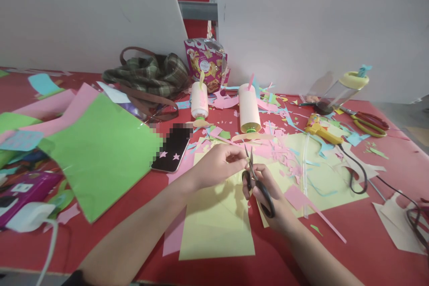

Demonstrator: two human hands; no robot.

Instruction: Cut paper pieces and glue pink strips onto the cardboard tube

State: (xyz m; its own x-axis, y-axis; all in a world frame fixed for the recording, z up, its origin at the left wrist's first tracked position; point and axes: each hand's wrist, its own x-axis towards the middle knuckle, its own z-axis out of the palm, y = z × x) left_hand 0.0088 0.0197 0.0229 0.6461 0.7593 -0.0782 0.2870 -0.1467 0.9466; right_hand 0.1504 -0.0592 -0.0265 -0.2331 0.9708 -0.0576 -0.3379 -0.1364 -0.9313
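The right grip (268,184) is closed around a pair of black-handled metal scissors (254,175), fingers at the loops, the blades pointing away from the person and slightly parted. The left grip (223,163) is pinched, thumb against forefinger, on a tiny yellowish scrap (248,159) right beside the blades; its shape is too small to make out. Both hands and the scissors are above a pale yellow paper sheet (217,237), which overlaps a pink paper sheet (172,232) on the red surface (201,271).

Just beyond the left forearm is a black-screened phone (177,143) with two small pink paper stars on it, and next to it a large bright green sheet (103,156). Beyond the hands stand two white cylinders, a smaller one (199,98) with a yellow strip at its top and a larger one (247,103) with a pink strip. Pink and blue paper offcuts are strewn around them. To the right lie a yellow glue gun (323,132) and a clear rod (305,174), with red-handled pliers (373,119) farther back.
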